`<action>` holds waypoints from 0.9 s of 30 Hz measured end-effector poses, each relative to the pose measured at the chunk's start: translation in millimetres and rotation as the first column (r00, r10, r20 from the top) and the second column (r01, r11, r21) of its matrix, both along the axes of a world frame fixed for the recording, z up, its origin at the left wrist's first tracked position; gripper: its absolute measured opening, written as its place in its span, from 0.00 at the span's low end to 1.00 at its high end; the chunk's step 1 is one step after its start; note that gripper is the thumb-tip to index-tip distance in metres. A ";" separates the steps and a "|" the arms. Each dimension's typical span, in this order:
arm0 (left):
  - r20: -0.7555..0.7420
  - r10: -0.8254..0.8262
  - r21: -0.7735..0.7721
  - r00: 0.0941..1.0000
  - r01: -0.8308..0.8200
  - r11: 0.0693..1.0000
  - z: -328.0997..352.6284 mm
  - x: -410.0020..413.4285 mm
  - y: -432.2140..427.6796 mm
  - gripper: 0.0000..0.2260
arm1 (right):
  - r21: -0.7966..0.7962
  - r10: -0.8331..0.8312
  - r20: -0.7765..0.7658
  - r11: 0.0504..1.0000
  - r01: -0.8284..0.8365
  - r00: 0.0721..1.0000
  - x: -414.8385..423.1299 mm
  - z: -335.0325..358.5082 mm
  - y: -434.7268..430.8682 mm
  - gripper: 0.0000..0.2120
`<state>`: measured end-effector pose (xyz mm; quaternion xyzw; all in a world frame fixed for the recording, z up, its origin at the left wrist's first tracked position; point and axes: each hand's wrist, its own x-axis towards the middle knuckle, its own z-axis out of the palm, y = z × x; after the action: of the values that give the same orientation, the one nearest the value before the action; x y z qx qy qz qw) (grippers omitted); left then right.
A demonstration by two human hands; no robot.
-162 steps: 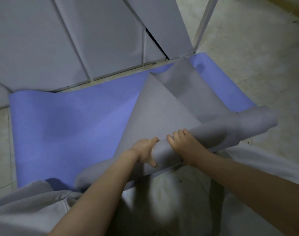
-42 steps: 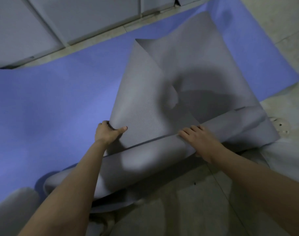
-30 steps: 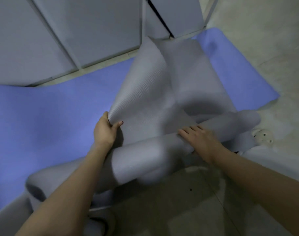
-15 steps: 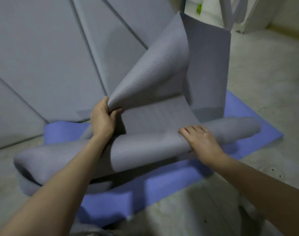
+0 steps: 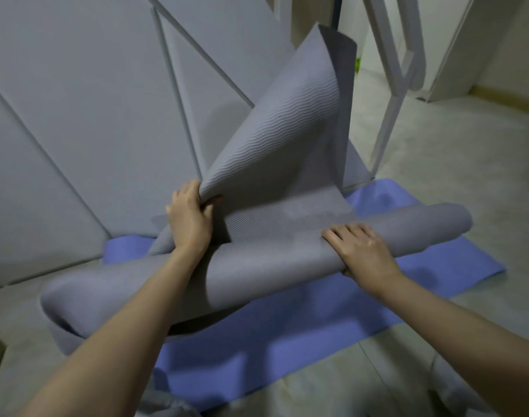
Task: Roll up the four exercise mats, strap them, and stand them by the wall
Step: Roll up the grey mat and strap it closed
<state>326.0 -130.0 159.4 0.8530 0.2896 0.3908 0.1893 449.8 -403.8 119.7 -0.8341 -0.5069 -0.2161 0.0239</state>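
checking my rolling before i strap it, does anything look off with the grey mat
Yes. The grey mat is rolled loosely and unevenly: its left end gapes open and sags. The unrolled tail stands up twisted, pinched by the left hand, while the right hand rests on the roll.

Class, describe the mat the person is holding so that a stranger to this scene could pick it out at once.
Start at the grey panelled wall; on the floor before it lies a flat blue mat. Above that, half rolled, is the grey mat: right hand on the roll, left hand pinching its raised loose end. Alone here, it is grey, wavy-ribbed and lifted.
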 end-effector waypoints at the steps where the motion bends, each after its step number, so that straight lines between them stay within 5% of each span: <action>1: -0.025 -0.011 -0.005 1.000 0.011 1.000 -7.3 4.0 -3.2 0.11 | -0.015 -0.007 -0.006 1.000 0.007 1.000 0.2 -4.3 -4.7 0.45; 6: -0.131 -0.071 -0.079 0.989 0.061 0.995 -56.8 34.7 -26.2 0.15 | -0.158 -0.126 -0.004 0.980 0.124 0.992 2.6 -35.8 -40.1 0.44; 11: -0.344 -0.164 -0.337 0.925 0.042 0.941 -113.1 73.8 -66.7 0.24 | -0.178 -0.160 0.168 0.966 0.190 0.973 13.3 -58.2 -86.1 0.14; 13: -0.394 -0.287 -0.455 0.873 0.086 0.886 -139.3 80.1 -85.8 0.24 | -0.205 -0.163 0.260 0.954 0.219 0.952 19.3 -65.5 -105.2 0.15; 20: -0.460 -0.747 -0.697 0.479 0.327 0.638 -203.8 51.0 -178.2 0.23 | -0.245 -0.193 0.410 0.918 0.311 0.891 30.6 -74.4 -128.8 0.18; 24: -0.428 -0.639 -0.583 0.639 0.345 0.735 -208.0 28.3 -193.7 0.26 | -0.312 -0.225 0.253 0.901 0.300 0.941 29.2 -73.4 -131.5 0.15; 27: -0.440 -0.653 -0.482 0.616 0.452 0.751 -196.5 17.3 -186.9 0.41 | -0.310 -0.251 0.085 0.913 0.265 0.964 18.0 -62.3 -132.0 0.10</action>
<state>343.3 -316.9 -37.1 0.9334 0.1114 -0.0234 0.3404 467.8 -535.7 57.4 -0.8816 -0.4210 -0.1508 -0.1507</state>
